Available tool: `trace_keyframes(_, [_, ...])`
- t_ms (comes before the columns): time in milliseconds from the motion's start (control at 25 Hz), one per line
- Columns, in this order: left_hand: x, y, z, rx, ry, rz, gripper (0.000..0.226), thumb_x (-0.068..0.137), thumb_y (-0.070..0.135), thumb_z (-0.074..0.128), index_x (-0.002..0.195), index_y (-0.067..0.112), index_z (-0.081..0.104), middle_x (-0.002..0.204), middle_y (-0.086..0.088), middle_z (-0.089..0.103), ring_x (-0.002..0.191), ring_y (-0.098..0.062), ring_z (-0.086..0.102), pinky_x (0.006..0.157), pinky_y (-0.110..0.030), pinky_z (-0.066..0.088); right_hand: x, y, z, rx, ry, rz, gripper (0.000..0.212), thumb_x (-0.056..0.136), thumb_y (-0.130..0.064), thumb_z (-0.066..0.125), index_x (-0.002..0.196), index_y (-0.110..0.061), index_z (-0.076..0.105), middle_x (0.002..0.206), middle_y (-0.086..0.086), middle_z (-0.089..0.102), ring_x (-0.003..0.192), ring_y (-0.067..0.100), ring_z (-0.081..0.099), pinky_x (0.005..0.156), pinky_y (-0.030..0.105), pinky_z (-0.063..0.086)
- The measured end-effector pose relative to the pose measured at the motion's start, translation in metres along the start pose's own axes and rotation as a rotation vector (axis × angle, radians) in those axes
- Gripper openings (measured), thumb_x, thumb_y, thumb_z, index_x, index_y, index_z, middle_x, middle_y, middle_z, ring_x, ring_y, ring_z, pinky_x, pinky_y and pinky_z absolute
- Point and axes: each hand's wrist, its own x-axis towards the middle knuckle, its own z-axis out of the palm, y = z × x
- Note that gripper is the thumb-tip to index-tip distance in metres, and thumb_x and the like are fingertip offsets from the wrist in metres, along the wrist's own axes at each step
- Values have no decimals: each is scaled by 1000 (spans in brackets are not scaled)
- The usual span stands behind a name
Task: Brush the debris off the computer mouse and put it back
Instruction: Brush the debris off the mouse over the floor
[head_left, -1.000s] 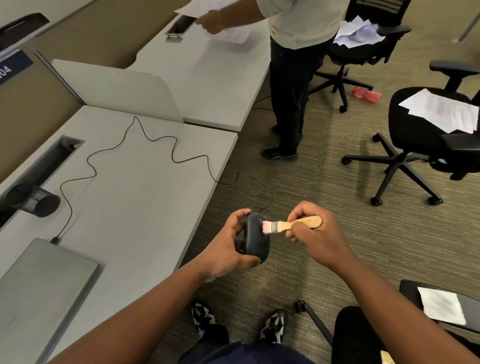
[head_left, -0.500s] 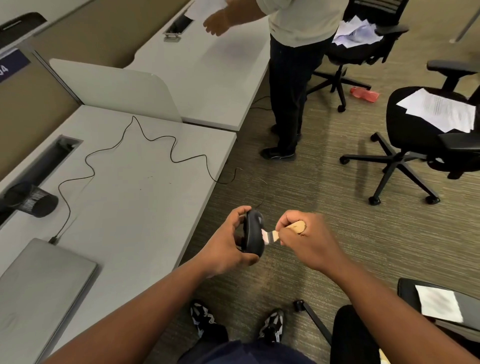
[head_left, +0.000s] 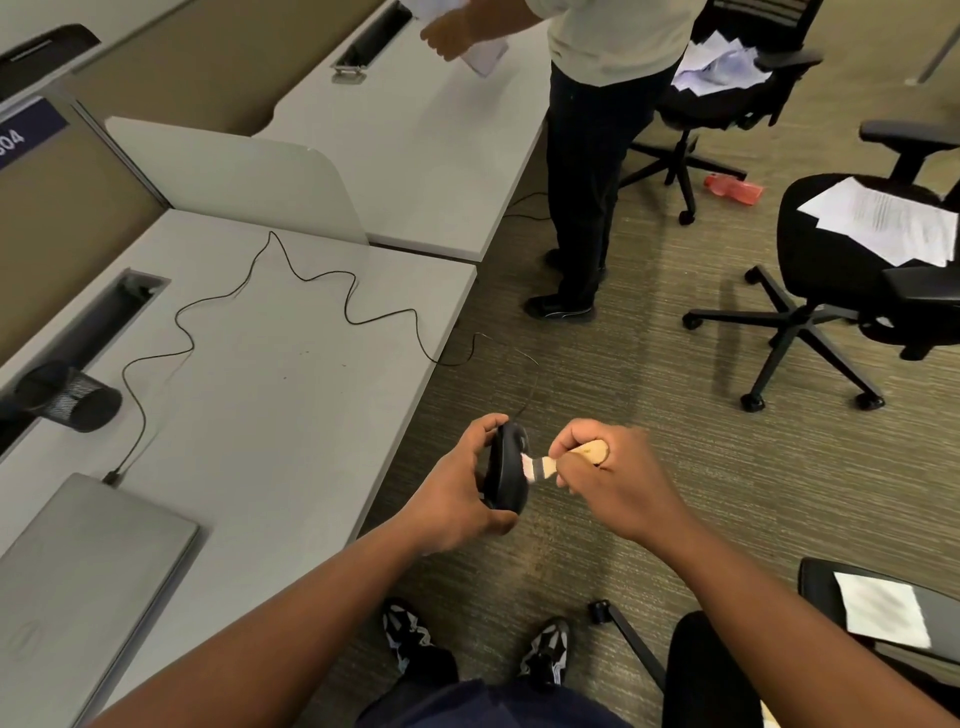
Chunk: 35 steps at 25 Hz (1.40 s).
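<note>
My left hand (head_left: 451, 493) grips a black wired computer mouse (head_left: 505, 467) on its edge, out over the carpet just past the desk's front edge. My right hand (head_left: 610, 480) holds a small brush (head_left: 563, 460) with a wooden handle and pale bristles. The bristles touch the right face of the mouse. The mouse's thin black cable (head_left: 291, 291) runs back across the grey desk (head_left: 260, 415) to a closed laptop (head_left: 78, 577).
A black mesh pen cup (head_left: 78, 397) lies on its side at the desk's left. A person (head_left: 592, 156) stands at the far desk handling papers. Black office chairs (head_left: 852, 275) with papers stand to the right. Another chair (head_left: 883, 623) sits close at my lower right.
My right hand drew the brush in closer to the mouse, and the bristles now press on its face. The mouse has turned more edge-on. The person beyond has lifted a paper.
</note>
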Motion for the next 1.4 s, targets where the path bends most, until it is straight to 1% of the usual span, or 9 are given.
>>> trace_keyframes(120, [-1, 0, 1, 10, -11, -12, 116, 75, 5, 92, 156, 50, 23, 162, 13, 35, 130, -26, 59, 97, -37, 62, 0, -1, 1, 51, 68, -25, 14, 83, -21, 59, 75, -25, 70, 65, 5, 71, 50, 13, 55, 48, 36, 42])
trace_keyframes(280, [0, 2, 4, 50, -17, -4, 117, 74, 7, 93, 152, 57, 22, 162, 13, 34, 130, -27, 59, 95, -40, 63, 3, 1, 1, 34, 104, -49, 18, 95, -13, 63, 89, -28, 70, 61, -4, 65, 46, 2, 48, 44, 22, 37])
trace_keyframes(520, [-1, 1, 4, 58, 6, -1, 117, 73, 6, 94, 153, 54, 23, 161, 12, 36, 133, -27, 57, 97, -39, 62, 1, 0, 0, -38, -12, 12, 16, 87, -13, 61, 77, -24, 69, 60, 1, 67, 46, 5, 46, 46, 30, 37])
trace_keyframes(640, [1, 1, 3, 56, -1, -6, 117, 73, 7, 93, 154, 53, 22, 161, 12, 36, 135, -28, 56, 98, -40, 62, 1, 2, -1, -51, 11, 23, 15, 83, -15, 62, 72, -25, 68, 58, -2, 66, 45, 5, 48, 46, 31, 38])
trace_keyframes(840, [2, 3, 3, 57, -9, -30, 117, 75, 6, 92, 153, 55, 22, 161, 11, 36, 133, -29, 57, 97, -43, 62, 3, 4, -8, 47, 52, 27, 16, 84, -11, 68, 84, -26, 70, 60, -7, 65, 49, 6, 51, 47, 28, 41])
trace_keyframes(960, [2, 3, 3, 55, -24, -38, 116, 75, 6, 92, 153, 55, 22, 162, 10, 36, 134, -29, 57, 100, -43, 61, 6, 4, -13, 80, -21, 67, 14, 84, -10, 70, 85, -23, 73, 59, -8, 63, 48, 5, 49, 47, 27, 39])
trace_keyframes(1120, [1, 4, 3, 43, -60, -40, 115, 76, 5, 91, 154, 53, 22, 161, 8, 38, 125, -23, 61, 97, -38, 62, 6, 2, -16, 27, -110, 50, 9, 85, -14, 71, 82, -23, 71, 63, 2, 66, 52, 8, 51, 50, 27, 42])
trace_keyframes(1240, [0, 5, 3, 36, -87, -40, 115, 76, 4, 91, 156, 50, 22, 160, 10, 37, 122, -21, 62, 95, -38, 63, 8, 4, -14, -27, -58, -1, 9, 87, -18, 73, 84, -26, 70, 62, -3, 66, 51, 5, 51, 50, 26, 43])
trace_keyframes(1400, [1, 5, 3, 51, -91, -32, 114, 76, 6, 92, 156, 50, 23, 158, 11, 39, 120, -21, 64, 92, -36, 64, 9, 9, -10, -37, 9, -53, 12, 90, -16, 71, 87, -28, 70, 64, 0, 67, 49, 2, 50, 47, 21, 40])
